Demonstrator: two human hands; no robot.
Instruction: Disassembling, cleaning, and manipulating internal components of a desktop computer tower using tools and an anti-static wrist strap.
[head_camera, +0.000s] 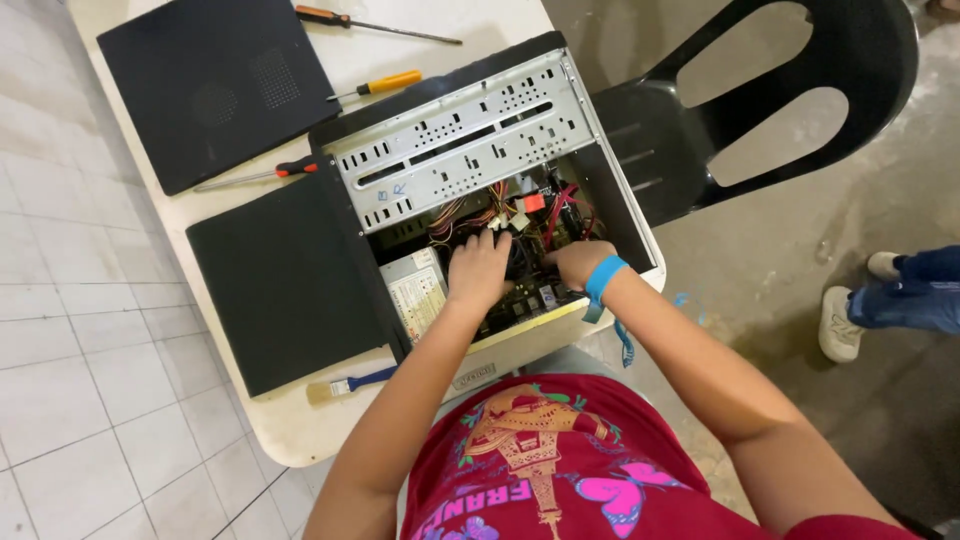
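Note:
An open desktop computer case (470, 150) lies on a white table (280, 420), its metal drive cage up and wires showing. Both my hands reach inside it. My left hand (478, 268) rests palm down over a dark part beside the grey power supply (415, 290). My right hand (580, 262), with a blue wristband, presses on the same area near the red cables (560, 205). Whatever lies under the fingers is hidden, so I cannot tell whether either hand grips anything.
Two black side panels (215, 85) (285, 285) lie left of the case. Three screwdrivers (385, 84) lie at the table's far end, a small brush (345, 385) at the near edge. A black plastic chair (760, 90) stands on the right; another person's feet (850, 320) beyond.

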